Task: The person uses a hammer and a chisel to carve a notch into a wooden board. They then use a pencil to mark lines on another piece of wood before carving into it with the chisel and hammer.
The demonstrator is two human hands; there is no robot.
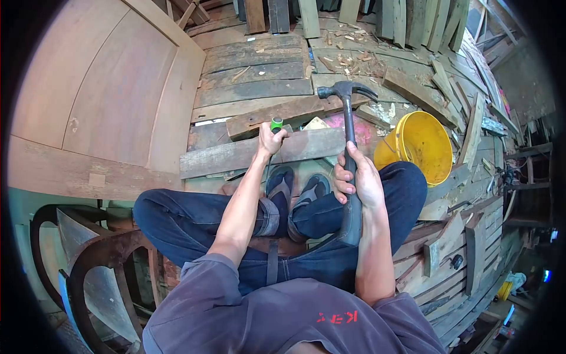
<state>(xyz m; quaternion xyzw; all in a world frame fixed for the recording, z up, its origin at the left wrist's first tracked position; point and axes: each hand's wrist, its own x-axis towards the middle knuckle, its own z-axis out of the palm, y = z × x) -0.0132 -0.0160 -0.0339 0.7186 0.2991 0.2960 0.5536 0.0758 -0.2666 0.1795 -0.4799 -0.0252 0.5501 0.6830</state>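
Note:
My left hand (272,141) is closed around the handle of a chisel (276,124) with a bright green end. Most of the chisel is hidden by the fist, and its tip is hard to make out. Beneath that hand a long weathered plank (312,143) lies crosswise in front of my feet. My right hand (361,178) grips a claw hammer (349,118) by its dark handle. The hammer is held upright, its head at the top and the claw pointing right, clear of the chisel.
A yellow bucket (407,144) stands by my right knee. Behind the plank lies a rough beam (283,115); wood chips (354,59) litter the boards. A wooden door panel (118,88) rises on the left, above curved wooden frames (97,253). Upright planks (407,23) line the back.

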